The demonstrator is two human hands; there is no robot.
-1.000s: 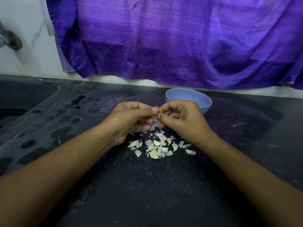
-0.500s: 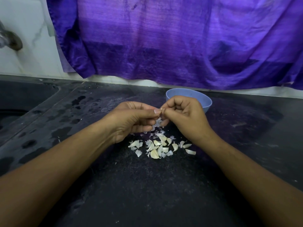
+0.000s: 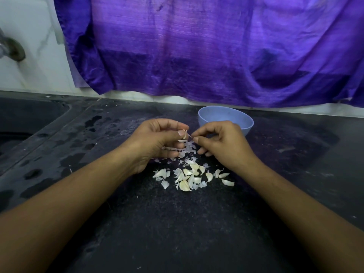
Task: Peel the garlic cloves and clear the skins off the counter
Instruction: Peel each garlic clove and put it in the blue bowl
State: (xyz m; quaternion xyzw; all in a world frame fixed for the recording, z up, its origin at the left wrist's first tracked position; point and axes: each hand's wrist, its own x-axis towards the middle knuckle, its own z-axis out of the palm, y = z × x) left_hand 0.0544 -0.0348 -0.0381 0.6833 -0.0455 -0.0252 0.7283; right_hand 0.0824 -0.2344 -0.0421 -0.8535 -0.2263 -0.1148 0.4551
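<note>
Head view, centre: left hand [image 3: 157,142] is pinching a garlic clove [image 3: 184,134], right hand [image 3: 222,144] is pinching its skin [image 3: 189,135]; next, probably stripping it free.

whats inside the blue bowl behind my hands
Only the far inner wall of the bowl shows, plain blue with nothing on it. Its bottom is hidden by the near rim and the right hand, so whatever lies there cannot be seen.

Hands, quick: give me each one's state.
Left hand: pinches a garlic clove.
Right hand: pinches that clove's loose skin.
</note>
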